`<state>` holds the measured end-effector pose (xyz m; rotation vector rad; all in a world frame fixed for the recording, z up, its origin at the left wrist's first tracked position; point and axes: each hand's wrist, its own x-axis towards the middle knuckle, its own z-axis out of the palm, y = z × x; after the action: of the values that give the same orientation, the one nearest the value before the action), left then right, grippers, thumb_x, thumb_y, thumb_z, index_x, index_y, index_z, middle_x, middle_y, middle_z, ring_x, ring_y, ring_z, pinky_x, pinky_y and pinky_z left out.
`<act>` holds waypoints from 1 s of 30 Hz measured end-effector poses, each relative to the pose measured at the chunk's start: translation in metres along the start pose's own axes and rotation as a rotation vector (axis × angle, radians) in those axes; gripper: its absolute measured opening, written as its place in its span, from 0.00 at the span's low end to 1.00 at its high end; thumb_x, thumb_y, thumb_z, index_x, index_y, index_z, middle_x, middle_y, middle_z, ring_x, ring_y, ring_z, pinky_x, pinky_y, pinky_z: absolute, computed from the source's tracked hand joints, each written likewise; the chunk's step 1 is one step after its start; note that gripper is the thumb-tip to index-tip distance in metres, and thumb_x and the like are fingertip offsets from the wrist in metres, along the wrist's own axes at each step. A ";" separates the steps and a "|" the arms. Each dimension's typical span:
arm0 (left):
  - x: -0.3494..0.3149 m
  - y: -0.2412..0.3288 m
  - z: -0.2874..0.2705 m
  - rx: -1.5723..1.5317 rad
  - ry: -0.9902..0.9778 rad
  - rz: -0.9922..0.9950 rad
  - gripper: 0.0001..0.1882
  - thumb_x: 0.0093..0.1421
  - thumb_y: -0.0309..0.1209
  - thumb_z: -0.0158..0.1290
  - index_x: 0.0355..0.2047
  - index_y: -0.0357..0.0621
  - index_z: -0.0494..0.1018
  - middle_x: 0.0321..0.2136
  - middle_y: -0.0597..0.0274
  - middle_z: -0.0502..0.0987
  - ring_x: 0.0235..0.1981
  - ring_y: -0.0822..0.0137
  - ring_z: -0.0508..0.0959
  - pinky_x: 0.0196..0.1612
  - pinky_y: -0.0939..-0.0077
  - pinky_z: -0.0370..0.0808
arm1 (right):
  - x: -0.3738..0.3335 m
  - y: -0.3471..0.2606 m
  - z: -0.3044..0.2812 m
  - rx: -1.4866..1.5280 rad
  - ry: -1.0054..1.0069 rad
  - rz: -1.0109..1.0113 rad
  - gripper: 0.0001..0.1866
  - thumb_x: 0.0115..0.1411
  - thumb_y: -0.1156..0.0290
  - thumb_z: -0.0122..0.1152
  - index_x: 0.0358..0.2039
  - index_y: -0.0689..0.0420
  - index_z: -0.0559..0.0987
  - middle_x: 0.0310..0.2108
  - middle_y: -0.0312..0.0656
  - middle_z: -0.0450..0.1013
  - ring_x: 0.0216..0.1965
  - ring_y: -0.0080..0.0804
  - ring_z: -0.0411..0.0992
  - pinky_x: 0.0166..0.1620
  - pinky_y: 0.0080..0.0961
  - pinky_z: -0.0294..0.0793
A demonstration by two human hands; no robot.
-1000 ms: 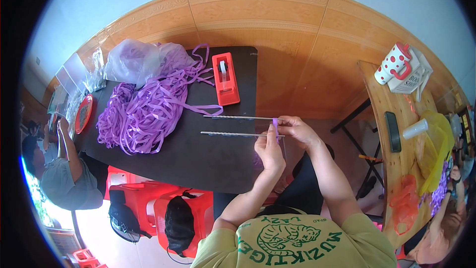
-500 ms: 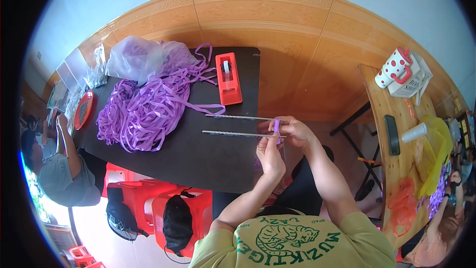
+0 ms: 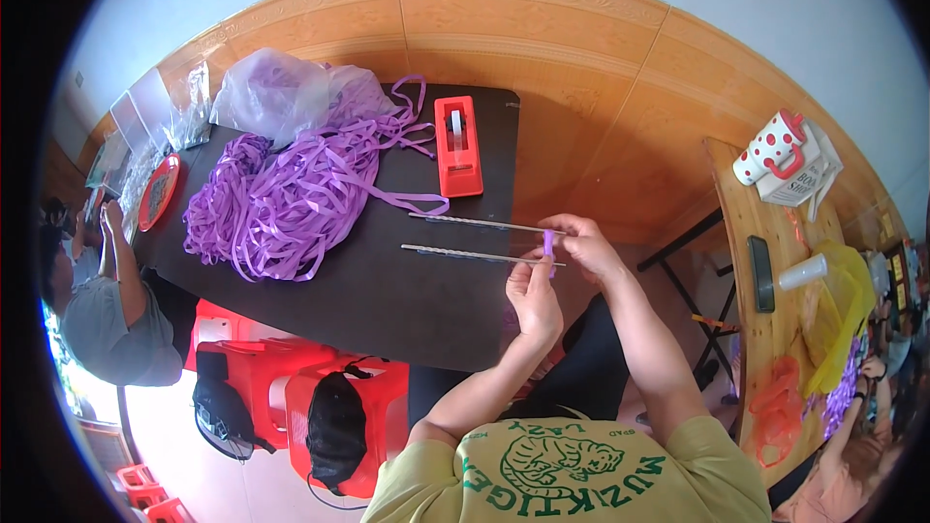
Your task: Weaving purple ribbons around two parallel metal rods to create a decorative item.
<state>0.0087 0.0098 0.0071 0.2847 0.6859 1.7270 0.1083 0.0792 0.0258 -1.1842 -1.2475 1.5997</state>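
Observation:
Two thin metal rods with twisted shafts, a far rod [image 3: 480,223] and a near rod [image 3: 450,253], lie side by side over the black table, their ends sticking out past its right edge. A short band of purple ribbon [image 3: 549,241] runs across both rods near these ends. My left hand [image 3: 535,302] is closed in a pinch at the near rod, by the ribbon's lower part. My right hand [image 3: 589,250] has its fingers bent around the ribbon at the far rod's end. The fingers partly hide how the ribbon wraps.
A large tangled heap of purple ribbon [image 3: 281,213] and a plastic bag [image 3: 291,97] cover the table's left. A red tape dispenser [image 3: 458,150] stands behind the rods. Red stools [image 3: 383,407] hold black bags. At right, a wooden table [image 3: 741,232] bears a dotted tumbler [image 3: 772,147]. People sit at both sides.
The whole view has shifted slightly. Both hands stay at the rod ends with the ribbon, and the right fingers have moved only a little.

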 end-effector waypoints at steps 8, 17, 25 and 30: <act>0.000 -0.001 0.000 0.023 0.006 0.009 0.02 0.57 0.23 0.52 0.32 0.41 0.74 0.22 0.74 0.69 0.24 0.83 0.64 0.29 0.89 0.58 | -0.014 -0.088 0.013 -1.067 -0.008 -0.789 0.07 0.49 0.77 0.60 0.30 0.51 0.81 0.52 0.45 0.66 0.52 0.38 0.63 0.49 0.35 0.64; -0.001 -0.001 0.002 -0.024 0.010 0.010 0.02 0.56 0.22 0.52 0.28 0.41 0.74 0.23 0.71 0.73 0.25 0.82 0.66 0.31 0.88 0.60 | 0.006 -0.122 0.053 -1.746 -0.647 -0.363 0.05 0.47 0.70 0.60 0.26 0.47 0.81 0.65 0.46 0.49 0.65 0.46 0.43 0.54 0.43 0.51; -0.001 0.000 -0.002 -0.031 -0.011 0.007 0.04 0.56 0.23 0.53 0.24 0.43 0.73 0.23 0.72 0.73 0.24 0.83 0.65 0.30 0.88 0.60 | 0.016 -0.116 0.051 -1.653 -0.706 -0.376 0.03 0.47 0.71 0.61 0.19 0.52 0.77 0.64 0.46 0.52 0.65 0.46 0.44 0.54 0.43 0.51; 0.001 -0.003 -0.004 -0.044 -0.001 -0.036 0.03 0.56 0.23 0.53 0.25 0.42 0.73 0.22 0.71 0.74 0.24 0.82 0.67 0.30 0.88 0.62 | 0.013 -0.115 0.044 -1.566 -0.683 -0.379 0.05 0.48 0.72 0.61 0.18 0.52 0.75 0.63 0.46 0.52 0.65 0.47 0.44 0.54 0.45 0.50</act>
<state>0.0087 0.0100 0.0018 0.2417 0.6476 1.7053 0.0662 0.1054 0.1395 -0.9967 -3.1837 0.4803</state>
